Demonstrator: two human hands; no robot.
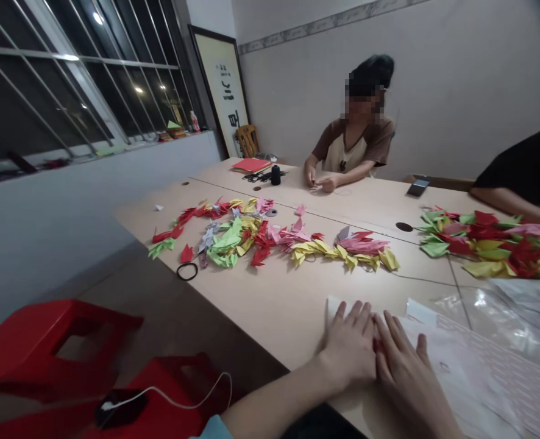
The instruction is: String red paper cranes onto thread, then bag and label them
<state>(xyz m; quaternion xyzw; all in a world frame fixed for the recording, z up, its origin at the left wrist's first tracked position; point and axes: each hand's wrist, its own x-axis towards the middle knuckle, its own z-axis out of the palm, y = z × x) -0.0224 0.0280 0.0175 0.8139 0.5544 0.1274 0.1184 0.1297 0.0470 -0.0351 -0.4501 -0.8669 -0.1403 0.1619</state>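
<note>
My left hand (350, 344) lies flat on the wooden table (270, 299), fingers stretched out, pressing on a white sheet of paper (336, 305). My right hand (402, 360) rests beside it, touching it, fingers also extended over the paper; a sliver of red shows between the two hands. Neither hand grips anything that I can see. Beyond them a long string of folded paper pieces (270, 235) in red, green, yellow and pink runs across the table.
A person in a brown shirt (355, 146) sits across the table with hands together. Another person's arm (508, 198) reaches in at right near a second paper pile (493, 244). Clear plastic sheets (503, 329) lie right. Red stools (46, 347) stand left, a phone (119, 407) on one.
</note>
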